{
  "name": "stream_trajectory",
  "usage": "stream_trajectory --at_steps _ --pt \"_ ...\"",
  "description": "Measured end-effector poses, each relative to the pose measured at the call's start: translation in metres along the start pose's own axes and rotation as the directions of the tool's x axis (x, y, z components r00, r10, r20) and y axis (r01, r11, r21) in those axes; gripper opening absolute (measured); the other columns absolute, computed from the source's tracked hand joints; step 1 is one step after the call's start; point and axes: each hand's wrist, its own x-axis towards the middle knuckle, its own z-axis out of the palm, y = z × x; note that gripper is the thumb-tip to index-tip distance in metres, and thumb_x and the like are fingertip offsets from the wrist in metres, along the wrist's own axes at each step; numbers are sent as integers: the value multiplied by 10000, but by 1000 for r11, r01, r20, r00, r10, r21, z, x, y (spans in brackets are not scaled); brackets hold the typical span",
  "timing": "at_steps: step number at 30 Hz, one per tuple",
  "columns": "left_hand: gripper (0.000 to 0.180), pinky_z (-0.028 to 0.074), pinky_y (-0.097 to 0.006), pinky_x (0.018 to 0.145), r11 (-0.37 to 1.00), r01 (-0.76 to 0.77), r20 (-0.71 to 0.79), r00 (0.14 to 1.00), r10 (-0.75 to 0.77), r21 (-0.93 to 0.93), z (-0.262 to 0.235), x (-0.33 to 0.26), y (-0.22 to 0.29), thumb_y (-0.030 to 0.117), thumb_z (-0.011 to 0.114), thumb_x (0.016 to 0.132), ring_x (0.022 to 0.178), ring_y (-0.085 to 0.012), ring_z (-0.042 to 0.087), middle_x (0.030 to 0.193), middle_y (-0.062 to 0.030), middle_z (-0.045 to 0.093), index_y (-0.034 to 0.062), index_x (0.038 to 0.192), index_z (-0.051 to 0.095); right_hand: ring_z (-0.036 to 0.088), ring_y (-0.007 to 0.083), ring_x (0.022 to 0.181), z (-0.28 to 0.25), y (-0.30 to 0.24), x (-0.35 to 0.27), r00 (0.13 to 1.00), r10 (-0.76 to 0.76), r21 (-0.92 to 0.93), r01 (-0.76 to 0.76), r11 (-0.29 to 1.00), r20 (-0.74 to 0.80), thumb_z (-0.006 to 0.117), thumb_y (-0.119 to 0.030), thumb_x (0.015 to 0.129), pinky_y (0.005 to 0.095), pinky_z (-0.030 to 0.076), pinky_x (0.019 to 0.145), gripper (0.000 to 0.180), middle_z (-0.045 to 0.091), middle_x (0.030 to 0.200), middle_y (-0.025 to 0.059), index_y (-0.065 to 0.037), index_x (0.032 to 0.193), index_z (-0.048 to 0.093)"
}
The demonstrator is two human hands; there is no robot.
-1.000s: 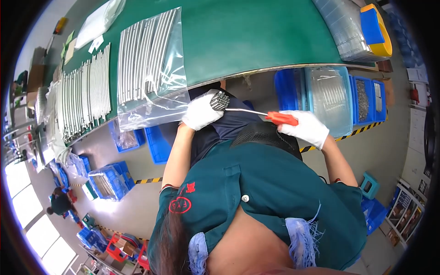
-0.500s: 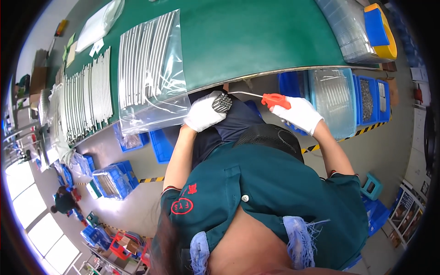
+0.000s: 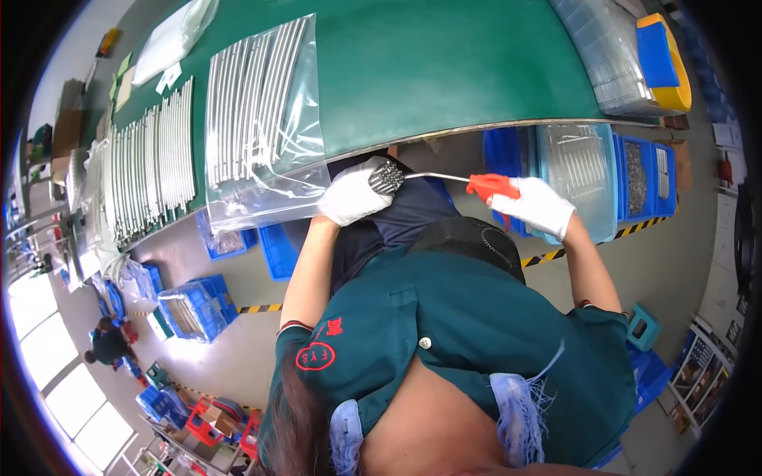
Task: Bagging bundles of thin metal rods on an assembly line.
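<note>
While the left hand (image 3: 349,194) keeps its grip pinched round a bundle of thin metal rods (image 3: 386,176) just below the desk (image 3: 444,71) edge, the right hand (image 3: 536,205) clasps a red-handled air gun (image 3: 486,185) aimed at them. Risk: loose rods slipping to the floor.

Your gloved left hand (image 3: 352,194) grips a rod bundle (image 3: 386,176); your right hand (image 3: 533,206) aims the red air gun (image 3: 490,186) at it.
</note>
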Motion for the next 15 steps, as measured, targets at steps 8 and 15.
stream_trajectory --at_steps 8,15 --pt "365 480 -352 755 992 112 27 993 -111 -54 6 1 -4 217 651 685 856 -283 594 952 -101 598 66 1007 570 576 90 644 12 -13 -2 993 36 239 -62 969 113 630 -298 815 229 464 567 307 624 736 27 -26 955 634" --pt "319 478 -361 720 990 112 -39 993 -115 -91 3 1 2 194 650 687 807 -297 594 857 -112 599 72 971 572 529 71 539 10 -35 -1 996 88 107 -84 991 -32 651 -372 789 221 421 476 300 593 661 -5 -77 840 627"
